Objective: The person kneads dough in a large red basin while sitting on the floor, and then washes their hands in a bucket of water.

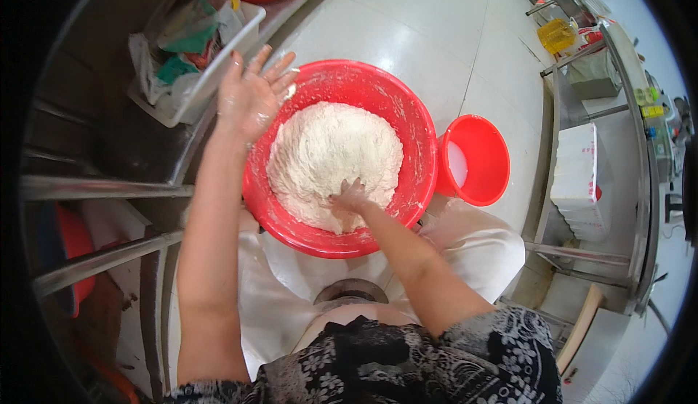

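Note:
A large red plastic basin (pixel 422 131) stands on the floor between the knees, holding a big mound of pale flour or dough (pixel 338 142). My right hand (pixel 351 197) reaches into the near side of the mound, its fingers partly sunk in. Whether those fingers grip any of it cannot be made out. My left hand (pixel 253 96) is raised over the basin's left rim, palm up and fingers apart, holding nothing. Wet, pale residue clings to its palm and fingers.
A red bucket (pixel 493 159) with some white contents stands right of the basin. At upper left, a white bin (pixel 218 71) holds plastic bags beside a metal-framed rack (pixel 109 189). On the right, a metal shelf (pixel 605 115) carries a white foam box (pixel 575 169) and a yellow oil bottle (pixel 557 36).

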`<act>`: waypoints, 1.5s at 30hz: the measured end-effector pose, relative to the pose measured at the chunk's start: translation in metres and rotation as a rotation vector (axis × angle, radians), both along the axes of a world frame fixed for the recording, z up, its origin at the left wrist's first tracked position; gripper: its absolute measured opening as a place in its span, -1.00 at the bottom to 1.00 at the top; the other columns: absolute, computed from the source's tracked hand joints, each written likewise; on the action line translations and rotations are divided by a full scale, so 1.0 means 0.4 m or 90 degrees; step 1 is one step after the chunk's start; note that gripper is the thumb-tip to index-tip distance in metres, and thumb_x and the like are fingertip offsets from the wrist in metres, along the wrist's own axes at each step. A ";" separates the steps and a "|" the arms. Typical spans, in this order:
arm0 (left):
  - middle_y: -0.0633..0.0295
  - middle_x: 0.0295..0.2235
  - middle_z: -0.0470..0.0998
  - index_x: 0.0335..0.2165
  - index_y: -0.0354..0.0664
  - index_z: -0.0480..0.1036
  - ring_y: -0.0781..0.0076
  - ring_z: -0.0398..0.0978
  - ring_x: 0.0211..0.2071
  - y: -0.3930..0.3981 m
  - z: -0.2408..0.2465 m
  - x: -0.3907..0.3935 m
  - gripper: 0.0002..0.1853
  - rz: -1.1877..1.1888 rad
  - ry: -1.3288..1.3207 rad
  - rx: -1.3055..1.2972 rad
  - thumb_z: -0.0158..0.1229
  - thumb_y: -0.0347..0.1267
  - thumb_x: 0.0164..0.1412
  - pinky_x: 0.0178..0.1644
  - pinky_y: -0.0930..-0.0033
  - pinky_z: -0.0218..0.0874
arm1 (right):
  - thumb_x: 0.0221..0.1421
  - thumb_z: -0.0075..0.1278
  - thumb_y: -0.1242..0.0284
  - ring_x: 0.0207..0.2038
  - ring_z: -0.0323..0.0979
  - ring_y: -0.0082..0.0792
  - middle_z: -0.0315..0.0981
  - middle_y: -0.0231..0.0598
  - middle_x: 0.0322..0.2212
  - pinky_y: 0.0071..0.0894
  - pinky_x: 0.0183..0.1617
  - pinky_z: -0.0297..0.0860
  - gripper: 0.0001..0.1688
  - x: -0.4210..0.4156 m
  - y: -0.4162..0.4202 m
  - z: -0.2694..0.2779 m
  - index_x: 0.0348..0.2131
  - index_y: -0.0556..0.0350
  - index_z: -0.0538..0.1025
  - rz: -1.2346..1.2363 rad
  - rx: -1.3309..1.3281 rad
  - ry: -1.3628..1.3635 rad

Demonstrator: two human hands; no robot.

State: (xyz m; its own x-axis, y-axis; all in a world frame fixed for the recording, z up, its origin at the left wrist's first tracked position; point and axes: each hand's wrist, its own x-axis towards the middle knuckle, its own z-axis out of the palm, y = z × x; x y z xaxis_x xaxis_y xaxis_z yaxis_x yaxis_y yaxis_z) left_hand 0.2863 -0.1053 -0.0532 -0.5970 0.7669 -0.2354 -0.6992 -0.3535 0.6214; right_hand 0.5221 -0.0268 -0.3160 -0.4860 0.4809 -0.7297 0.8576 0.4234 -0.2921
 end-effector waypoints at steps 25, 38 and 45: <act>0.02 0.32 -0.08 0.33 0.14 -0.30 -0.08 -0.10 0.28 -0.113 0.138 0.461 -0.11 -0.116 0.024 0.077 -0.28 0.28 0.23 0.28 -0.25 -0.23 | 0.09 -0.02 0.67 -0.44 0.50 -0.47 0.54 -0.21 -0.44 -0.50 -0.32 0.50 -0.80 0.133 -0.031 0.640 -0.24 0.33 0.54 -0.352 -0.151 0.895; -0.02 0.31 -0.02 0.33 0.00 -0.19 -0.04 -0.20 0.35 -0.140 0.216 0.309 -0.23 -0.024 0.106 0.045 -0.37 0.15 0.33 0.37 -0.09 -0.31 | 0.32 -0.21 0.36 -0.47 0.43 -0.50 0.52 -0.27 -0.48 -0.48 -0.31 0.43 -0.65 0.191 0.180 0.950 -0.25 0.23 0.55 -0.222 0.450 1.249; 0.00 0.25 0.13 0.32 0.00 -0.16 -0.07 -0.04 0.29 -0.171 0.046 0.247 -0.20 -0.018 0.045 -0.105 -0.28 0.16 0.30 0.31 -0.10 -0.19 | 0.25 -0.28 0.03 -0.04 0.45 -0.06 0.52 0.02 -0.16 -0.05 0.13 0.27 -0.43 0.195 0.157 0.124 -0.01 -0.04 0.51 -0.198 0.348 0.493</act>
